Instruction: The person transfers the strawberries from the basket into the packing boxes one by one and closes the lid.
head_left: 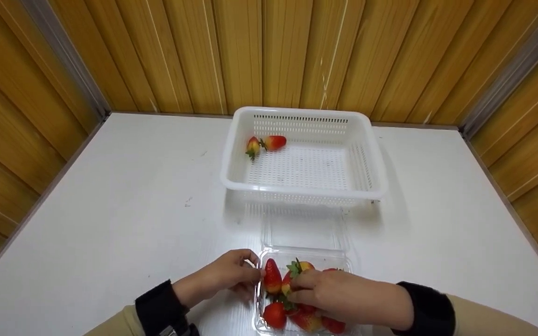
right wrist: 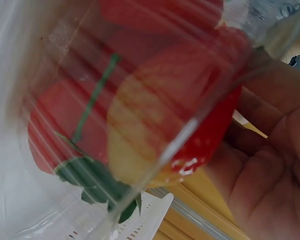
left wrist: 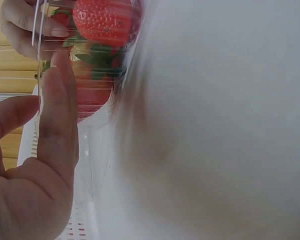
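A clear plastic clamshell box (head_left: pixel 257 313) lies on the table in front of me with its lid (head_left: pixel 304 231) folded back. Several strawberries with green leaves are inside, among them one at the left wall (head_left: pixel 272 276) and another at the near left corner (head_left: pixel 275 315). My left hand (head_left: pixel 226 274) pinches the box's left rim between thumb and fingers. Reaching in from the right, my right hand (head_left: pixel 348 296) has its fingers around a strawberry (right wrist: pixel 140 135), partly hidden beneath the hand in the head view.
Beyond the box stands a white perforated basket (head_left: pixel 304 190), its near side over the lid's far edge in the head view. Two strawberries (head_left: pixel 275 143) lie in its left part. Wood-patterned walls (head_left: pixel 287 56) enclose the white table (head_left: pixel 147 186) at the back and sides.
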Tool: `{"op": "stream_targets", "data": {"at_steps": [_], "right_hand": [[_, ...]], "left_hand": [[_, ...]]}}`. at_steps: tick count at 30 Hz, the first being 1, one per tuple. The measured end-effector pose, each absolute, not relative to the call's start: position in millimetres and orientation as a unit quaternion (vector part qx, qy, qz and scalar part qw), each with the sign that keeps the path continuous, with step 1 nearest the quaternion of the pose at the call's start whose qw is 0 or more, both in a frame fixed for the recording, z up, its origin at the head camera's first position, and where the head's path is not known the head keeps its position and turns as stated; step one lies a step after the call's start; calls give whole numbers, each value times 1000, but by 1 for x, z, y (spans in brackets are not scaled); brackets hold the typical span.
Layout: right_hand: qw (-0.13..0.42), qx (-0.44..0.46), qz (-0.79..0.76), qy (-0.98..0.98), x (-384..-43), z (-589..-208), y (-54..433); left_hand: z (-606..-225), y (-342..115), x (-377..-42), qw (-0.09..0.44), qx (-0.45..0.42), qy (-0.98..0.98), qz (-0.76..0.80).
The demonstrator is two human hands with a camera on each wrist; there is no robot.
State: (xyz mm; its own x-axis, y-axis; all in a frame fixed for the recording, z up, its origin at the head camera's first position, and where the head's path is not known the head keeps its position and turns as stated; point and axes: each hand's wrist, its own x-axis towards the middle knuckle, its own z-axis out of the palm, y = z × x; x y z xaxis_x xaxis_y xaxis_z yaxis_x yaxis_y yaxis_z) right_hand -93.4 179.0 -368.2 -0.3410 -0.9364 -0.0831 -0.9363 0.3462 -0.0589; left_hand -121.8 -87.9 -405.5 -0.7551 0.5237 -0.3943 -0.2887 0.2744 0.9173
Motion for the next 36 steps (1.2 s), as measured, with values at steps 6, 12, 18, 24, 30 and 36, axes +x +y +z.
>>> {"op": "stream_targets", "data": {"at_steps": [6, 12, 18, 24, 30, 36], "right_hand": [[9, -589, 11, 808, -93, -368, 179], [55, -576, -1, 815, -94, -355, 179], [-4, -586, -48, 809, -99, -293, 189], [-137, -582, -107, 794, -135, -236, 192], [-148, -521, -149, 828, -186, -197, 190], [-96, -433, -167, 881, -239, -186, 174]], "left_hand": [[-406, -90, -121, 336, 89, 725, 594], [-392, -102, -123, 317, 131, 783, 519], [-327, -130, -133, 281, 244, 880, 296], [-261, -142, -152, 205, 291, 892, 277], [-232, -143, -185, 137, 222, 884, 389], [-233, -142, -230, 133, 131, 891, 414]]}}
